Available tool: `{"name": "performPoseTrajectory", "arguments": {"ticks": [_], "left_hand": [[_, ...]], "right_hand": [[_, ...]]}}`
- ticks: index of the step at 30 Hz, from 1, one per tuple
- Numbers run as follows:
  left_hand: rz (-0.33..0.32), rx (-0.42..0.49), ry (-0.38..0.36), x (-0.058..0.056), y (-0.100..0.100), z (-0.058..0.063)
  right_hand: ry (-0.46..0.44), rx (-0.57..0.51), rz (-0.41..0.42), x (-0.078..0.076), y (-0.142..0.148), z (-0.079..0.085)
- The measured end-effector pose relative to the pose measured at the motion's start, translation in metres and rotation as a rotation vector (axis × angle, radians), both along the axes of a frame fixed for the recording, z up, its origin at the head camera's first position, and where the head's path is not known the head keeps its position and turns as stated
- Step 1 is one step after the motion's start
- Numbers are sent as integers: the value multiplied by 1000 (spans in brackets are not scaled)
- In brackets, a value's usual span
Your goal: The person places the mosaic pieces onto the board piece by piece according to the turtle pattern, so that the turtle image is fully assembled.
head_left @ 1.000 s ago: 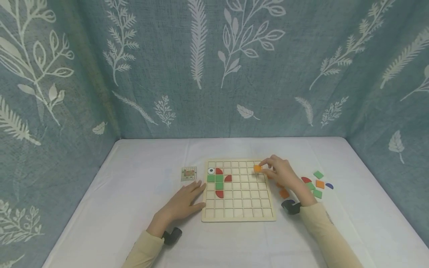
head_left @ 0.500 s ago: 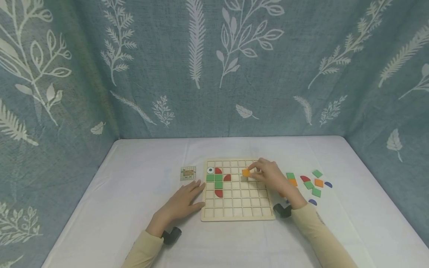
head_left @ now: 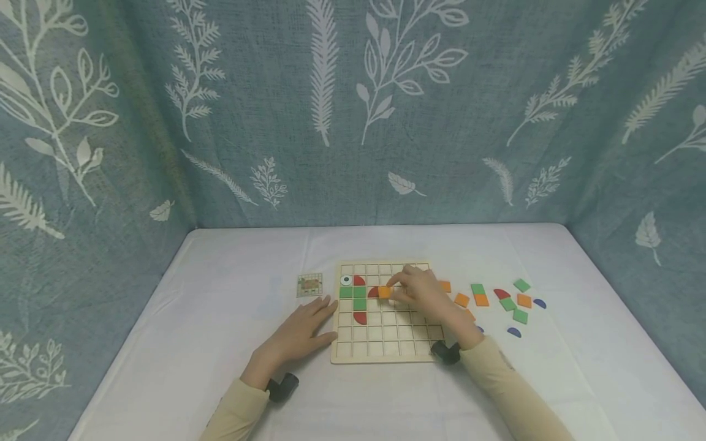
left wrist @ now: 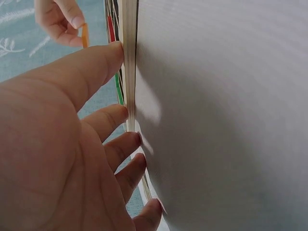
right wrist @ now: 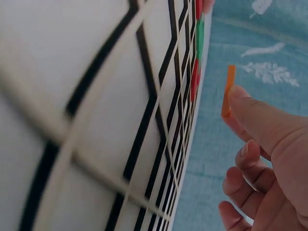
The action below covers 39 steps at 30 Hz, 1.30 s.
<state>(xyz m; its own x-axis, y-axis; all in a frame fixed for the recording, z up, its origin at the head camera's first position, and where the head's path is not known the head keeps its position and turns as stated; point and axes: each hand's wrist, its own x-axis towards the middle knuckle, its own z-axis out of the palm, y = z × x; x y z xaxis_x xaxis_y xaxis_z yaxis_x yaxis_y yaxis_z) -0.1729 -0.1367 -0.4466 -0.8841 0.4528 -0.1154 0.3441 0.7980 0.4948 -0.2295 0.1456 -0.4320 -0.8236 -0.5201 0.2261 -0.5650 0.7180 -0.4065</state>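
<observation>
A wooden grid board (head_left: 375,334) lies on the table. My left hand (head_left: 300,331) rests along its left edge, fairly straight fingers touching the rim, as the left wrist view also shows. Between thumb and fingertip, my right hand (head_left: 423,294) pinches an orange square tile (head_left: 384,293). In the right wrist view the orange tile (right wrist: 229,90) is held clear of the grid. Beneath it in the head view, a red quarter-circle tile (head_left: 372,293) is partly covered. Green square tiles (head_left: 360,304), a white eye tile (head_left: 346,280) and other red quarter-circles (head_left: 360,318) fill cells at the board's left.
A small picture card (head_left: 310,285) lies left of the board. Loose tiles are scattered on the right: orange squares (head_left: 482,300), green squares (head_left: 520,316), a red piece (head_left: 501,294) and blue half-circles (head_left: 514,332). A leaf-patterned curtain (head_left: 353,171) hangs behind the white table.
My right hand has carried the orange tile leftward across the board, from its upper right to beside the red quarter-circle. More loose tiles are uncovered on the right. My left hand stays put.
</observation>
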Motion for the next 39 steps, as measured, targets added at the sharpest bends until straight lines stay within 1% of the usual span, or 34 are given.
{"name": "performPoseTrajectory", "arguments": {"ticks": [3,7,12,16,23,30,35,39], "left_hand": [[4,-5,-3,0,1,0],[5,0,-4,0,2,1],[1,2,5,-1,3,-1],[2,1,8,0,3,-1],[1,-10,5,-1,4,1],[-6,-3,12,2,2,2],[-4,-8,6,2,1,1],[-3,-5,6,1,1,0]], "right_hand": [[20,27,-3,0,-6,-4],[10,60,-14,1,-12,-6],[2,91,-19,4,-18,-5],[25,107,-16,7,-21,-3],[42,139,-4,6,-24,-4],[50,186,20,6,-29,-3],[67,202,22,5,-30,-3],[72,192,20,5,-29,-5]]}}
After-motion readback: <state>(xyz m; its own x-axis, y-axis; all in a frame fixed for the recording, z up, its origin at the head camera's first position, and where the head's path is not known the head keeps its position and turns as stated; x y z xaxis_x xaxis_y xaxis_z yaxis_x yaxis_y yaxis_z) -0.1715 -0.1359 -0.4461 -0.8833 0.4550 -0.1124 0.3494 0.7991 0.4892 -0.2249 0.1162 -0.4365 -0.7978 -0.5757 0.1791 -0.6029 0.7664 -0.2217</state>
